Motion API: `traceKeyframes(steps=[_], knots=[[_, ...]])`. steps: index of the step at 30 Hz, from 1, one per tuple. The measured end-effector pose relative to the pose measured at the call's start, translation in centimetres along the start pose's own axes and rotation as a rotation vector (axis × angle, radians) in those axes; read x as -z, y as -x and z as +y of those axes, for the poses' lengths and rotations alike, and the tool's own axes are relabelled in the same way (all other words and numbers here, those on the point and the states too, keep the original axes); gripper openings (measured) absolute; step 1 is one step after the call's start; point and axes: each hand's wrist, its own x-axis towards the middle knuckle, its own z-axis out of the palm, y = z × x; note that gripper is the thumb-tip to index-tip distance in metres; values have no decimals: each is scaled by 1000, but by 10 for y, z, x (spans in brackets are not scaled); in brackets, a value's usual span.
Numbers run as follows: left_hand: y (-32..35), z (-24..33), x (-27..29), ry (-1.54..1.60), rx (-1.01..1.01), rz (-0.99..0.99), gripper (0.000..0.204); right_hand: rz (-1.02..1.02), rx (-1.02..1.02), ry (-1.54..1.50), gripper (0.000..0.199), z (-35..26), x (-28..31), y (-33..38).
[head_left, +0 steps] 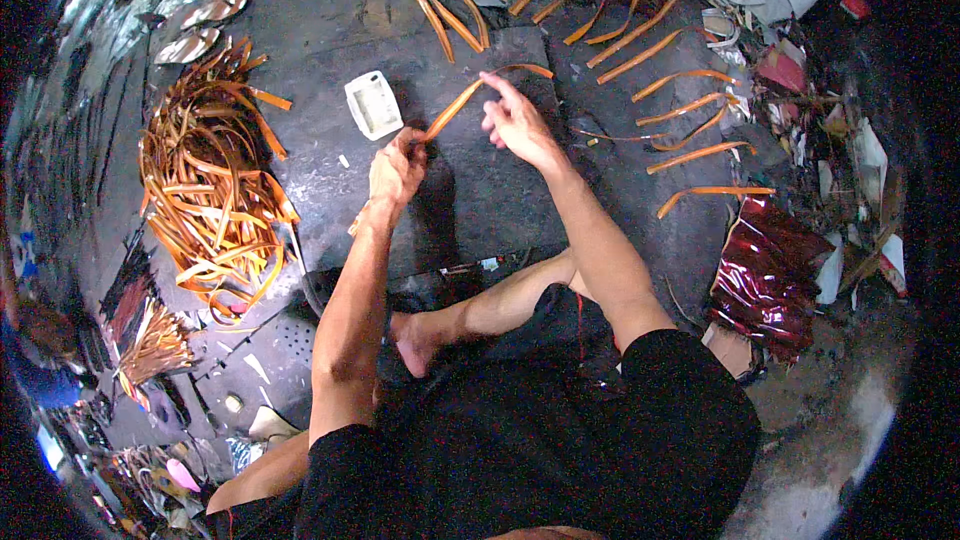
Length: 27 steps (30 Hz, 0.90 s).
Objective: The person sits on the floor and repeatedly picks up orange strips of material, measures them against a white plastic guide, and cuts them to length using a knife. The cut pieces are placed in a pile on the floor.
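Note:
A narrow, glossy orange-brown strip [452, 112] runs up and to the right from the pinched fingers of my left hand [396, 170]. Its far end bends over to the right. My right hand [520, 128] has its index finger stretched out, the tip touching the strip at the bend; the other fingers are loosely curled, with nothing visible in them. Just beyond my left hand is a small white rectangular tray [352, 98] with something pale inside. A big tangled bundle of similar strips [215, 205] lies to the left.
Single strips [700, 157] lie spaced in an arc at the far side and right. Folded shiny dark-red sheets [765, 275] sit at right, near piled scraps [790, 70]. A pair of sandals [190, 45] lies far left, a bunch of thin strips [158, 340] near left. My bare foot [413, 345] is close.

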Motion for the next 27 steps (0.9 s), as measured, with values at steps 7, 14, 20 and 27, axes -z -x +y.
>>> traceKeyframes(steps=[7,14,20,27], knots=[[2,-6,12,4,-53,-29,20,-279,-164,248,52,-10,-13,12],[45,-103,110,407,451,-408,27,-252,192,601,57,11,-124,49],[45,-147,145,223,212,-239,25,-434,228,654,77,-26,-199,78],[30,-60,73,-244,-128,-99,19,-534,426,448,45,-19,-192,85]])
